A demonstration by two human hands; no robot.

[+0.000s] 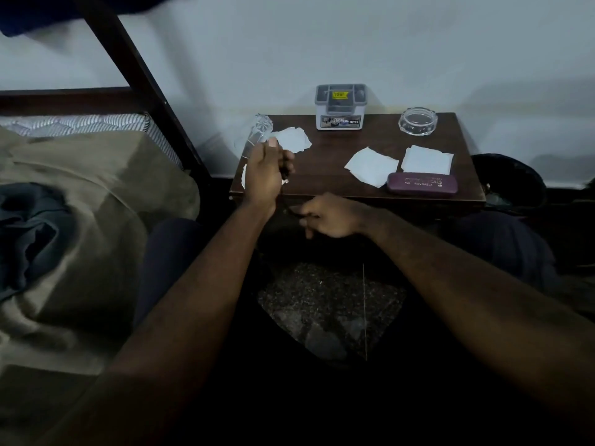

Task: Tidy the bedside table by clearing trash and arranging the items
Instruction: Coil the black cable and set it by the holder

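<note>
A dark wooden bedside table stands against the wall. My left hand is raised over its left edge, closed on the end of a thin black cable. Below the front edge, my right hand pinches the same cable lower down. A clear cut glass lies tipped over just behind my left hand. White paper pieces lie at the back left, the middle and the right. A purple glasses case sits at the front right.
A grey organiser box stands at the table's back, a glass ashtray at the back right. A dark bin stands right of the table. The bed with a dark frame post fills the left. My knees flank the speckled floor.
</note>
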